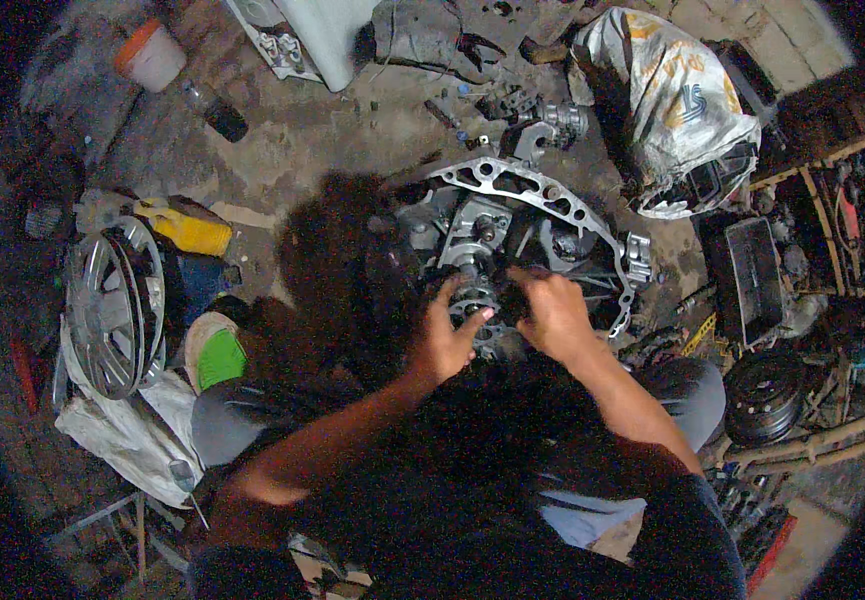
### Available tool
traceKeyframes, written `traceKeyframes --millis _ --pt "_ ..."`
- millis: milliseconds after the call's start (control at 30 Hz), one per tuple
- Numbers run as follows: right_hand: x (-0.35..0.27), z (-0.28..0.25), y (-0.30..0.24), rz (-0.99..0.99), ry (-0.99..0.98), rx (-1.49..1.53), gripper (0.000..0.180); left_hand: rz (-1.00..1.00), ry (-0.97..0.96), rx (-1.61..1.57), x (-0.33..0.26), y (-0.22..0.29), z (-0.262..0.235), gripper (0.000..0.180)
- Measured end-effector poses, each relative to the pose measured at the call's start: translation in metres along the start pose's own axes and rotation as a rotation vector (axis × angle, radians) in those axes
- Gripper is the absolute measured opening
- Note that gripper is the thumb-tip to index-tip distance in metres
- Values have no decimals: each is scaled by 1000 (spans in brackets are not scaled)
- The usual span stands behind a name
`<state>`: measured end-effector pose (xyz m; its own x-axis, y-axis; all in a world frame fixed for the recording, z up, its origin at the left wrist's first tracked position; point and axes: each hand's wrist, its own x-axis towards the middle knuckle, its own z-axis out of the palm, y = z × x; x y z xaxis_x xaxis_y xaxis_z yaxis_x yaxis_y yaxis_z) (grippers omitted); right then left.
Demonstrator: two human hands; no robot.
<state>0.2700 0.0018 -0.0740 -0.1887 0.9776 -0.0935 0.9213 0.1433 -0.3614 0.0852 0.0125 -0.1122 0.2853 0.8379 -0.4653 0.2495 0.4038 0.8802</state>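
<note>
A grey metal gearbox housing (497,180) with a holed, curved flange lies on the ground in front of me. From its middle rises a shiny round part with stacked rings (474,290), seated around what looks like a shaft. My left hand (440,335) is at its left side, fingers forward and thumb across its near edge. My right hand (555,315) curls against its right side, fingertips by a dark piece there. Both hands seem to grip this ringed part between them; shadow hides some fingertips.
Wheel covers (107,315) and a yellow container (187,228) are at left. An orange-rimmed bucket (152,58) and dark bottle (214,110) stand farther off. A white sack (667,100), metal tray (749,280) and wheel rim (764,395) sit at right. Small parts (522,105) lie beyond the housing.
</note>
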Motion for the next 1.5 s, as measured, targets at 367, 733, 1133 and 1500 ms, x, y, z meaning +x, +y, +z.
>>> traceKeyframes --millis 367,733,1133,1500 --pt "-1 4 9 186 -148 -7 68 -49 -4 -7 -4 2 -2 58" --pt "-1 1 5 168 -108 4 48 25 -21 50 -6 3 -3 55" --pt "3 -4 1 186 -92 -60 50 161 43 322 1 -1 -5 52" --pt "2 4 -4 133 -38 22 38 290 96 295 6 -11 -2 49"
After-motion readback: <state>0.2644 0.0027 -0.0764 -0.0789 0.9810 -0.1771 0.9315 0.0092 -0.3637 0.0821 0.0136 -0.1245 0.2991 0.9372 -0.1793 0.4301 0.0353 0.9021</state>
